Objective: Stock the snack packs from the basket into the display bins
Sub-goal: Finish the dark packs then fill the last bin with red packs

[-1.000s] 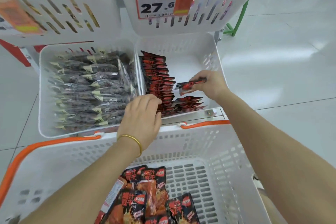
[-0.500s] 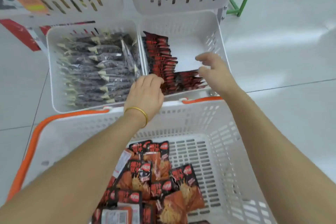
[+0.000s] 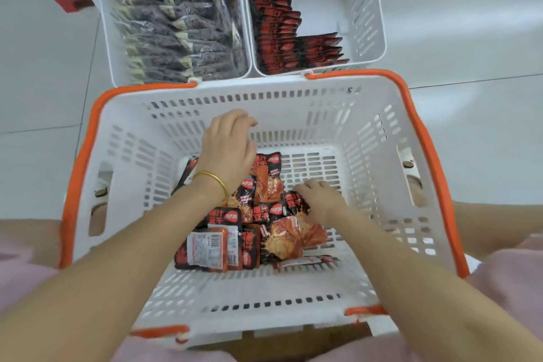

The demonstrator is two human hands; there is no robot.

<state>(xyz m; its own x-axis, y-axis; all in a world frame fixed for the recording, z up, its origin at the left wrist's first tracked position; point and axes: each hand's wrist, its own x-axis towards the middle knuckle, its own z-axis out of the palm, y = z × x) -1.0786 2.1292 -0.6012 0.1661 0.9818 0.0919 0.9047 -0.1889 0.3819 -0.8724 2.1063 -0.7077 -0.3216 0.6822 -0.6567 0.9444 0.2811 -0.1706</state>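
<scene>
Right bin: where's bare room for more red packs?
Bare floor in the right bin lies between the long red row on its left wall and its right wall, beyond the short near row. The left bin is packed full of dark packs.

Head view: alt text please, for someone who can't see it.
Both hands are in a white, orange-rimmed basket of red-and-black snack packs: the right hand rests on a pack, the left hand hovers empty. Beyond it, the left bin is full of dark packs, the right bin part-filled with red packs.
</scene>
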